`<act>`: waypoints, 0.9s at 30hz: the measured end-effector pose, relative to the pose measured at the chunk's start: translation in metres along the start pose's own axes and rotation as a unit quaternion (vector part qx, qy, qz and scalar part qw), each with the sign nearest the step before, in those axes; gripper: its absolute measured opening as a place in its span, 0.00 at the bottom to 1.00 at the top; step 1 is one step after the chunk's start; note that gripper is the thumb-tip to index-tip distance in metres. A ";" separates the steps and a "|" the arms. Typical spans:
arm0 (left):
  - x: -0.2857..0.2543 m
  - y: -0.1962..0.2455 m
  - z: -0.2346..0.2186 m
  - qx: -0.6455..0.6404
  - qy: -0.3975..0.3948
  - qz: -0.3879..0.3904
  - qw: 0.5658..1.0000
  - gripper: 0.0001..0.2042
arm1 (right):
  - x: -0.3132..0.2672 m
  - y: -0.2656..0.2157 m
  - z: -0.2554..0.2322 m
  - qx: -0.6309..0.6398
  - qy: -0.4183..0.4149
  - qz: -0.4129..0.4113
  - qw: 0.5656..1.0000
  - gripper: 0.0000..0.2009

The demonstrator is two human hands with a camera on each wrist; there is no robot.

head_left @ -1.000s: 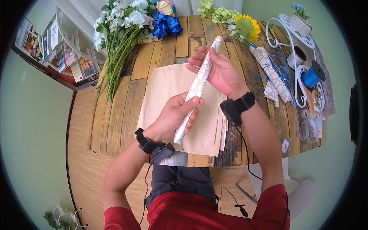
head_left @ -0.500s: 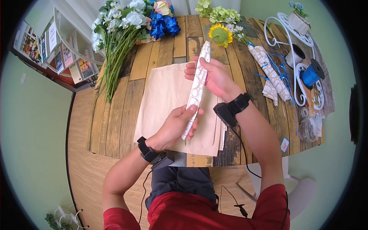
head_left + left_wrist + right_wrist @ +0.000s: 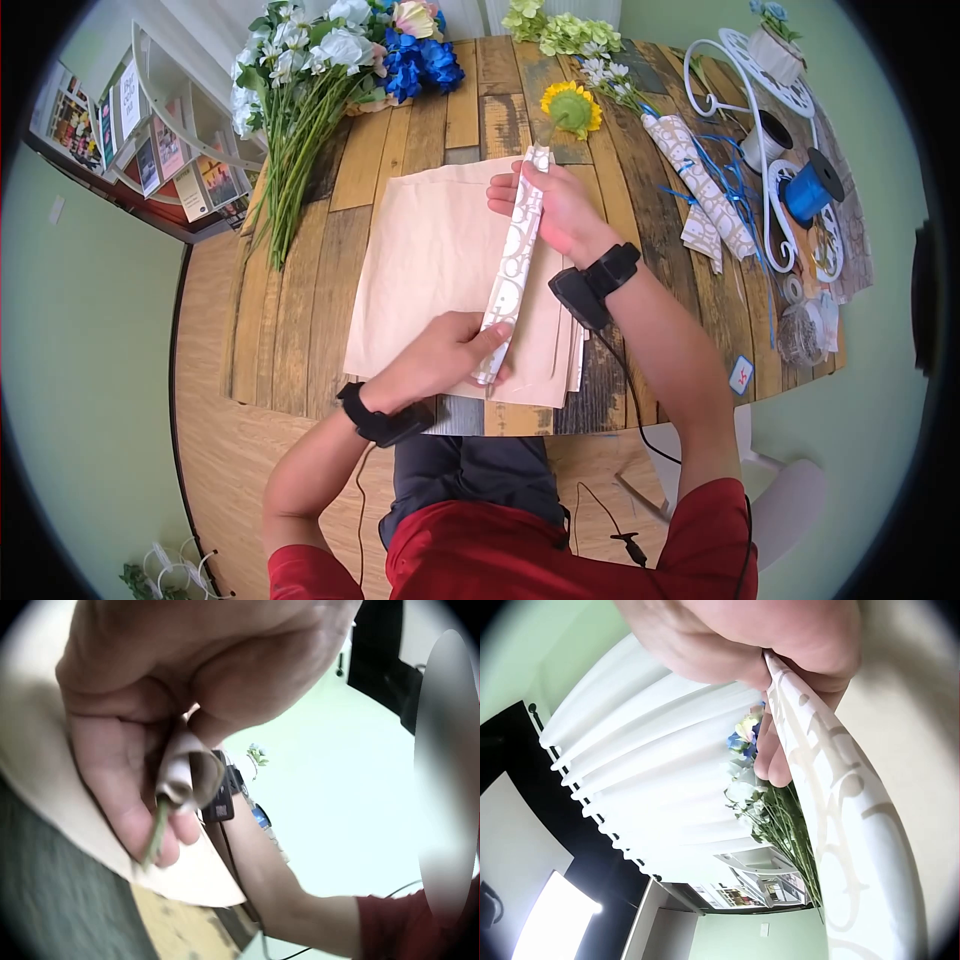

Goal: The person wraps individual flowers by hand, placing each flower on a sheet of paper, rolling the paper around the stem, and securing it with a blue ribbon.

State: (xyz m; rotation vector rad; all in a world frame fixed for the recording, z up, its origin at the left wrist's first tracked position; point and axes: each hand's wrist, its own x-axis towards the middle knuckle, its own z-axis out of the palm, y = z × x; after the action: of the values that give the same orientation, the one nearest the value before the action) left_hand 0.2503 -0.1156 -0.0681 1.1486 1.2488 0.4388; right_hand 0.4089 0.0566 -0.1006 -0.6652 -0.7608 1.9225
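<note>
A narrow roll of white patterned paper (image 3: 515, 245) slants over the pink paper sheets (image 3: 420, 240), with a sunflower (image 3: 572, 110) at its top end. My left hand (image 3: 450, 352) grips the roll's lower end, thumb on top; a green stem (image 3: 156, 836) pokes out there in the left wrist view. My right hand (image 3: 565, 205) pinches the roll near its upper end between thumb and fingers, the other fingers extended behind it. In the right wrist view the patterned paper (image 3: 840, 802) runs down from that hand.
Blue and white flowers (image 3: 345, 50) with long stems lie at the back left. On the right are a wrapped bundle (image 3: 700, 180) with blue ribbon, a blue ribbon spool (image 3: 808, 190) and a white metal stand (image 3: 775, 225). Green flowers (image 3: 580, 37) lie at the back.
The roll, with its sunflower, has come down toward the sheets and stands more upright. My left hand has moved down along it, and my right hand has shifted slightly down and left.
</note>
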 end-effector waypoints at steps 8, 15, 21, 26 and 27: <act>0.032 0.034 -0.017 0.304 0.201 0.174 0.915 0.18 | -0.002 0.004 0.002 0.037 0.017 0.005 0.999 0.10; 0.059 0.036 -0.032 0.009 -0.024 0.079 0.996 0.14 | 0.000 -0.002 0.000 0.105 -0.028 -0.029 0.994 0.12; 0.056 0.028 -0.043 -0.159 -0.076 0.042 0.983 0.13 | -0.004 0.000 0.004 0.073 -0.040 -0.012 0.996 0.12; 0.061 0.020 -0.048 -0.142 0.003 0.078 0.987 0.09 | 0.001 0.005 -0.004 -0.012 -0.050 0.009 0.999 0.13; 0.062 0.018 -0.048 -0.144 0.001 0.079 0.986 0.09 | 0.001 0.007 -0.006 -0.015 -0.048 0.010 0.999 0.13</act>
State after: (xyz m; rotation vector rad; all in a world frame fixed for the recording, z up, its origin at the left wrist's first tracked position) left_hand 0.2330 -0.0379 -0.0791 1.0010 1.0584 0.7153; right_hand 0.4086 0.0568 -0.1095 -0.6031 -0.8474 1.9757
